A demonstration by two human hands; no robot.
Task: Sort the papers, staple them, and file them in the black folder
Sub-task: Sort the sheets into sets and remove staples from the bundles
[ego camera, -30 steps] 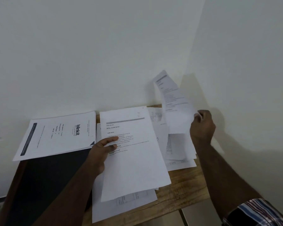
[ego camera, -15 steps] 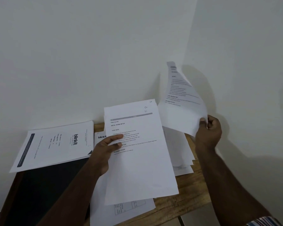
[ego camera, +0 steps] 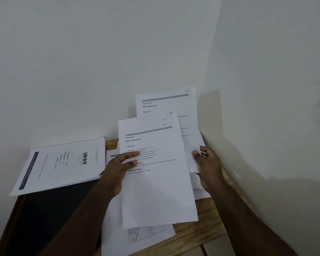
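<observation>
Two white walls meet behind the wooden table (ego camera: 201, 231); left hand (ego camera: 116, 169) grips a sheet (ego camera: 157, 182), right hand (ego camera: 209, 163) pinches another sheet (ego camera: 174, 106), folder (ego camera: 50, 215) half hidden.

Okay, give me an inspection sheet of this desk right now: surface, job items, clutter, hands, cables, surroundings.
Surface: wooden table, largely covered.
Job's things: black folder at left, blinkit sheets lying partly on it; loose papers spread flat; no stapler seen.
Clutter: nothing seen.
Hands: left hand holds the Clean toy mat sheets; right hand holds a second sheet behind them.
Cables: nothing seen.
Surroundings: white wall, corner at right.
</observation>
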